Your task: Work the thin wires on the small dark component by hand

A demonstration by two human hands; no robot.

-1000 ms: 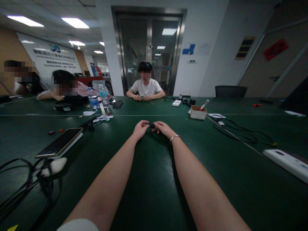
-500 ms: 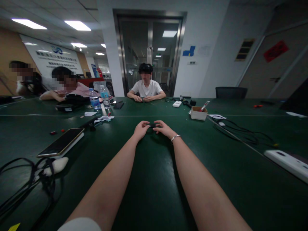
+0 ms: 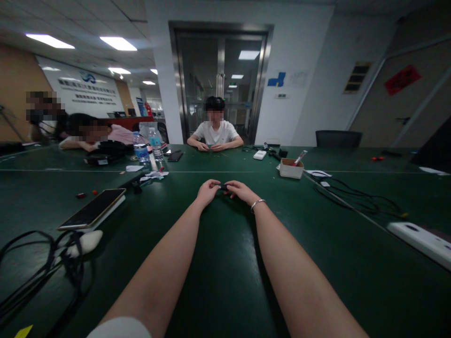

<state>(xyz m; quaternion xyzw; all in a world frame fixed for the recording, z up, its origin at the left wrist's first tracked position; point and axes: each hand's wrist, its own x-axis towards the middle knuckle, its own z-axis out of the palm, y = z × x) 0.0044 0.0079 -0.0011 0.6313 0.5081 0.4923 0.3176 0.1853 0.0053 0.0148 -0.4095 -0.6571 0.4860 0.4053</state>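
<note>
A small black object [image 3: 223, 187] sits between my two hands, just above the dark green table [image 3: 225, 263]; its kind is too small to make out. My left hand [image 3: 208, 191] pinches its left end, where a light spot shows near the fingertips. Around the right end close the thumb and fingers of my right hand [image 3: 241, 191], with a silver bangle [image 3: 258, 204] on that wrist. Both forearms stretch forward over the table. My fingers partly hide the object.
To the left lie a phone [image 3: 93, 209] on a white block and tangled black cables [image 3: 45, 267]. A small box [image 3: 291, 169] stands ahead right, a white power strip [image 3: 421, 241] at far right. Two bottles [image 3: 141, 149] stand back left. A person [image 3: 215, 129] sits opposite.
The whole view has shifted slightly downward. My hands stay together on the small black object, which now looks a little more tilted. A person at left has lowered their head.
</note>
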